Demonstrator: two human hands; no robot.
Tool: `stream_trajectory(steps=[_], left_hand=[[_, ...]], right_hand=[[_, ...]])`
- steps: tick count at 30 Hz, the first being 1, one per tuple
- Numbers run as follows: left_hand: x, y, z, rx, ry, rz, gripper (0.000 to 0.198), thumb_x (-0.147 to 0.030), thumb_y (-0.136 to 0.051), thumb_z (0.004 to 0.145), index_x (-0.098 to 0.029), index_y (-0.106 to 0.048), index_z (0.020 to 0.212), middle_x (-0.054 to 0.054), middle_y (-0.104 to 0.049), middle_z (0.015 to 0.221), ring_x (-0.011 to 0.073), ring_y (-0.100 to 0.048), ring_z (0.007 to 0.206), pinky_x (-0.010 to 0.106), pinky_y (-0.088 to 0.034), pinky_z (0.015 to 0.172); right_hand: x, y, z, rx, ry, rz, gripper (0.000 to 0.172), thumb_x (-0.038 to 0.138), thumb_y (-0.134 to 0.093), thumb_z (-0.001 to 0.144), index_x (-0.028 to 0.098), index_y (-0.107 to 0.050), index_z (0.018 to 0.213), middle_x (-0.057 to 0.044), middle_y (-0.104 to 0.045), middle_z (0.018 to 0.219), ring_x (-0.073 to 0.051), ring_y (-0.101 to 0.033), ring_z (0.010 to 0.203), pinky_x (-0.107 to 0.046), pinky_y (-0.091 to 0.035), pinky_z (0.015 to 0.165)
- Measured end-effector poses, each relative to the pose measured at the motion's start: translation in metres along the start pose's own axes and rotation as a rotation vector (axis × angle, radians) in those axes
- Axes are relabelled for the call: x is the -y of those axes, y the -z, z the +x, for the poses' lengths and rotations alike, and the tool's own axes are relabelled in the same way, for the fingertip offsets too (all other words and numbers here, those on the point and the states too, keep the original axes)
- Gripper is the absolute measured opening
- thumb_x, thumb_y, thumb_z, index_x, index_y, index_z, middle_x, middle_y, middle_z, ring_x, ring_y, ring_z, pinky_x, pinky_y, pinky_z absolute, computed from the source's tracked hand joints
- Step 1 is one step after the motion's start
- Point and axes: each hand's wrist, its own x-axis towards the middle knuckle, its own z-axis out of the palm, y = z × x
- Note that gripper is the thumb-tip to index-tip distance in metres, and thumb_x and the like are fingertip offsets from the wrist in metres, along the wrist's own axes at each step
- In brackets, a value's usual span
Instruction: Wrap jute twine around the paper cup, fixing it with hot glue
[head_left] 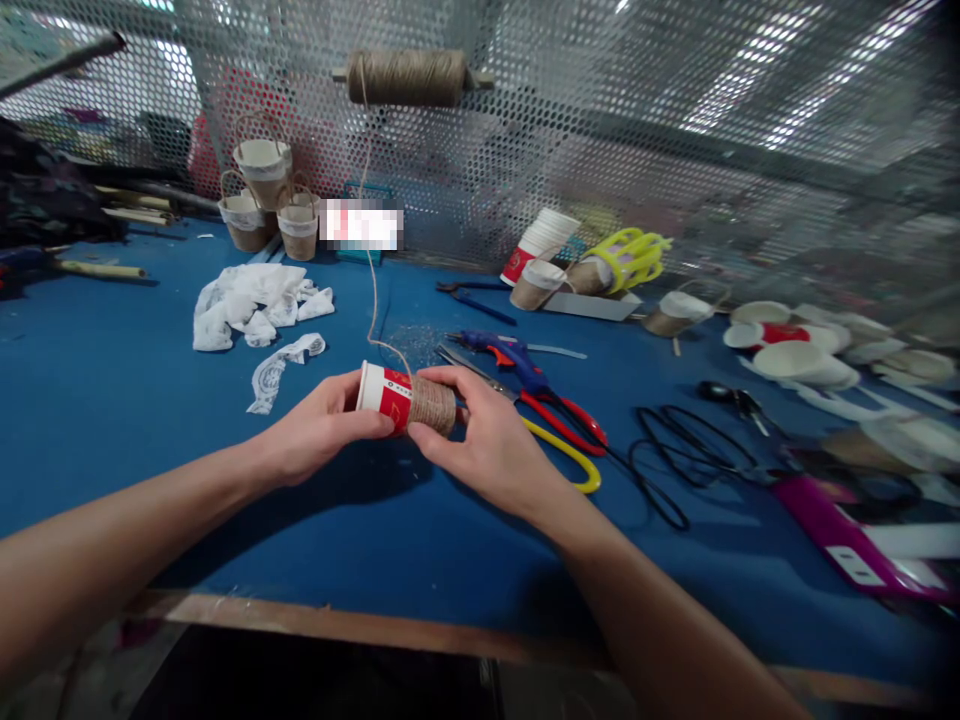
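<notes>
A paper cup, white and red, lies sideways above the blue table between my two hands. Brown twine is wound round its base half, while the rim half is bare. My left hand grips the rim end, thumb on the near side. Around the twine-covered end, my right hand is closed with thumb and fingers. From the cup a strand runs up to a twine spool on a rod at the mesh. The far side of the cup is hidden.
Scissors and a blue glue gun lie just right of the cup. White lace is at the left, with small twine-covered baskets behind. Pliers, cups, a black cable and a purple power strip are rightward.
</notes>
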Motion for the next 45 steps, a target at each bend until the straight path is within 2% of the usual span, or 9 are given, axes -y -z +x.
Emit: stream_trajectory(steps=[11, 20, 27, 30, 32, 34, 36, 40, 45], left_hand=[[-0.003, 0.001, -0.004, -0.016, -0.217, 0.236, 0.018, -0.024, -0.061, 0.072, -0.013, -0.063, 0.086, 0.002, -0.066, 0.078, 0.0128, -0.056, 0.068, 0.022, -0.045, 0.066], [-0.001, 0.006, 0.005, -0.066, -0.054, -0.113, 0.022, -0.027, -0.065, 0.07, -0.011, -0.064, 0.085, 0.004, -0.067, 0.074, 0.0123, -0.059, 0.064, 0.022, -0.045, 0.064], [-0.005, 0.002, 0.006, -0.176, 0.062, -0.156, 0.017, -0.024, -0.067, 0.067, -0.01, -0.064, 0.075, 0.002, -0.066, 0.064, 0.0088, -0.057, 0.052, 0.018, -0.041, 0.051], [-0.004, 0.003, 0.006, -0.184, 0.064, -0.136, 0.015, -0.023, -0.066, 0.068, -0.01, -0.064, 0.076, 0.002, -0.067, 0.064, 0.0089, -0.057, 0.053, 0.018, -0.042, 0.052], [-0.003, 0.003, 0.006, -0.178, 0.058, -0.122, 0.017, -0.024, -0.066, 0.068, -0.01, -0.065, 0.077, 0.003, -0.067, 0.065, 0.0097, -0.058, 0.055, 0.019, -0.043, 0.055], [-0.002, 0.004, 0.006, -0.169, 0.05, -0.106, 0.019, -0.024, -0.067, 0.068, -0.009, -0.065, 0.079, 0.004, -0.067, 0.066, 0.0105, -0.059, 0.057, 0.02, -0.044, 0.057], [-0.001, 0.005, 0.006, -0.166, 0.039, -0.09, 0.022, -0.025, -0.068, 0.067, -0.009, -0.065, 0.081, 0.003, -0.067, 0.067, 0.0104, -0.058, 0.059, 0.02, -0.044, 0.058], [0.001, 0.007, 0.008, -0.178, 0.03, -0.055, 0.018, -0.026, -0.066, 0.07, -0.011, -0.064, 0.081, 0.002, -0.067, 0.068, 0.0095, -0.058, 0.058, 0.019, -0.042, 0.058], [0.0, 0.006, 0.009, -0.142, 0.04, -0.012, 0.019, -0.027, -0.064, 0.071, -0.011, -0.064, 0.08, 0.002, -0.067, 0.067, 0.0103, -0.058, 0.059, 0.02, -0.042, 0.059]], right_hand=[[-0.008, 0.007, 0.001, 0.163, -0.128, 0.425, 0.049, 0.034, -0.06, 0.073, 0.016, -0.041, 0.115, -0.011, -0.057, 0.109, -0.02, -0.059, 0.095, -0.037, -0.05, 0.08], [-0.007, 0.002, -0.001, -0.011, 0.179, 0.016, 0.045, 0.023, -0.064, 0.07, 0.02, -0.042, 0.109, -0.009, -0.05, 0.111, -0.021, -0.051, 0.104, -0.038, -0.045, 0.088], [-0.005, -0.003, -0.002, -0.021, 0.292, -0.049, 0.047, 0.028, -0.067, 0.07, 0.021, -0.041, 0.107, -0.01, -0.05, 0.109, -0.022, -0.049, 0.105, -0.041, -0.042, 0.091], [-0.01, 0.006, 0.005, -0.048, 0.2, 0.056, 0.043, 0.042, -0.062, 0.073, 0.019, -0.045, 0.105, -0.011, -0.053, 0.107, -0.021, -0.054, 0.099, -0.038, -0.047, 0.083], [-0.02, 0.021, 0.016, -0.15, 0.017, 0.027, 0.034, 0.043, -0.051, 0.08, 0.017, -0.049, 0.101, -0.011, -0.058, 0.102, -0.019, -0.057, 0.092, -0.034, -0.048, 0.077], [-0.033, 0.04, 0.029, -0.227, -0.263, -0.224, 0.028, 0.039, -0.043, 0.084, 0.016, -0.054, 0.095, -0.01, -0.062, 0.093, -0.019, -0.059, 0.086, -0.032, -0.046, 0.075], [-0.05, 0.057, 0.041, -0.151, -0.465, -0.436, 0.024, 0.035, -0.044, 0.083, 0.015, -0.059, 0.084, -0.011, -0.064, 0.085, -0.023, -0.059, 0.087, -0.034, -0.043, 0.073], [-0.084, 0.068, 0.056, 0.036, -0.586, -0.434, 0.02, 0.022, -0.063, 0.062, 0.017, -0.052, 0.046, -0.005, -0.052, 0.045, -0.025, -0.059, 0.06, -0.032, -0.04, 0.055], [-0.097, 0.058, 0.056, 0.008, -0.568, -0.321, 0.017, 0.013, -0.056, 0.061, 0.019, -0.05, 0.047, -0.001, -0.045, 0.038, -0.02, -0.055, 0.051, -0.03, -0.039, 0.048]])
